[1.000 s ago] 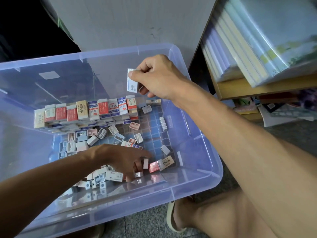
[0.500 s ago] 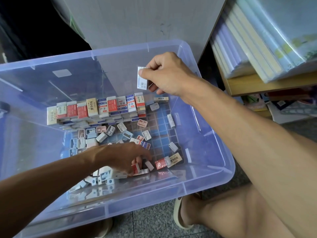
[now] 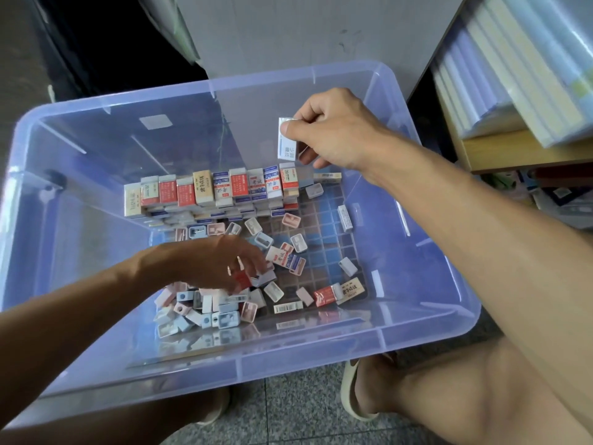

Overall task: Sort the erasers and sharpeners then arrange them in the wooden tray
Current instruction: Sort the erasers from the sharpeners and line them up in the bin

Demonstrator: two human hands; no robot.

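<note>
Erasers [image 3: 221, 187] in paper sleeves, red, blue and cream, stand upright in a tight row across the middle of the clear plastic bin [image 3: 321, 354], stacked on flatter layers beneath. Below them, in the lower centre of the frame, small boxy sharpeners [image 3: 211, 311], pale blue, pink and white with rounded corners, lie jumbled in a loose heap. The right hand [image 3: 333, 130], upper centre, pinches a white eraser [image 3: 286, 140] between thumb and forefinger above the row's right end. The left hand [image 3: 221, 261] dips into the heap with fingers curled down around a red piece [image 3: 241, 279], blurred. Scattered pieces dot the gridded bin floor to the right, with bare squares between them. Stacked plastic-wrapped notebooks [image 3: 513, 75] fill a wooden shelf [image 3: 513, 152] at the upper right; speckled floor [image 3: 288, 412] runs along the bottom.
</note>
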